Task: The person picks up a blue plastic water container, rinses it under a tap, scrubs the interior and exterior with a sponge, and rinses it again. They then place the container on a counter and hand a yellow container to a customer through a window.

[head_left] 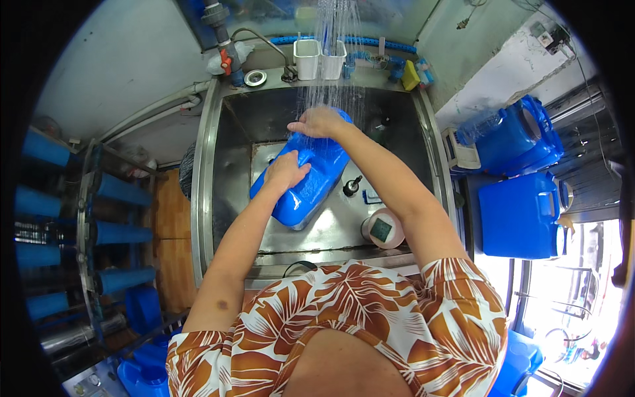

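Note:
A wet blue plastic jug point(320, 183) lies tilted in the stainless steel sink point(201, 198), its far end raised towards the falling water point(340, 59). My left hand point(287, 171) presses on and holds its upper face near the middle. Across the far end lies my right hand point(318, 122), which hides part of the jug there, with water running around it. On the sink floor, to the right of the jug, are a small black fitting point(352, 186) and a blue-edged item point(372, 196). A round tub with white contents point(395, 237) carries a green scouring pad point(381, 230).
Two white plastic baskets point(306, 58) stand on the back ledge, with a drain strainer point(255, 78) to their left and a yellow sponge point(410, 75) to the right. Several blue jugs point(518, 216) stand on the right. Blue filter tubes point(124, 232) fill a rack at left.

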Available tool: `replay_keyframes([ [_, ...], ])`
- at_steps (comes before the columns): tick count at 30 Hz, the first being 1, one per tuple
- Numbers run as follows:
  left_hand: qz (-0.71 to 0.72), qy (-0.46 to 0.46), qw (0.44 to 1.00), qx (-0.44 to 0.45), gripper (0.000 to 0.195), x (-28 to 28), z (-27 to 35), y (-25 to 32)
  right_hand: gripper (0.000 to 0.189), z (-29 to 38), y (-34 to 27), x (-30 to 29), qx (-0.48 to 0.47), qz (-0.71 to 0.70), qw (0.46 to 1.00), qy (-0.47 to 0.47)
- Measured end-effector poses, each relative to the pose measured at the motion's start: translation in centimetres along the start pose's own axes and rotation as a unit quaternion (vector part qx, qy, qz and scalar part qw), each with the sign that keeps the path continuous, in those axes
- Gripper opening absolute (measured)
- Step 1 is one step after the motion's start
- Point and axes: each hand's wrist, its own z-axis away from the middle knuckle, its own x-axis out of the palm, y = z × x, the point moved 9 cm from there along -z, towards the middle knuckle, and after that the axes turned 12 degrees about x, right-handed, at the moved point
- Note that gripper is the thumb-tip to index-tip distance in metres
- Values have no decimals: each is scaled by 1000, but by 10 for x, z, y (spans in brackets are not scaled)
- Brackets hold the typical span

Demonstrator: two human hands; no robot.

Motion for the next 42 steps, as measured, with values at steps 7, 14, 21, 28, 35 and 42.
replay_keyframes([
  [7,-9,-9,1000,-15,47,4,3,4,60,16,12,-44,93,38,966,236],
  [14,-13,0,999,-33,45,5,1,3,78,36,-2,-32,144,80,977,136],
  [21,-6,-6,1000,-27,46,-2,1,-1,101,20,31,-27,56,68,996,22],
  [28,-8,9,999,-39,47,-4,2,4,72,10,36,-54,68,-807,569,-139],
  [35,-9,68,996,-49,46,-5,-1,-7,55,50,-18,-1,44,-897,365,-247],
  [42,26,107,994,-11,39,-11,38,-3,28,13,156,-13,142,-923,348,82],
])
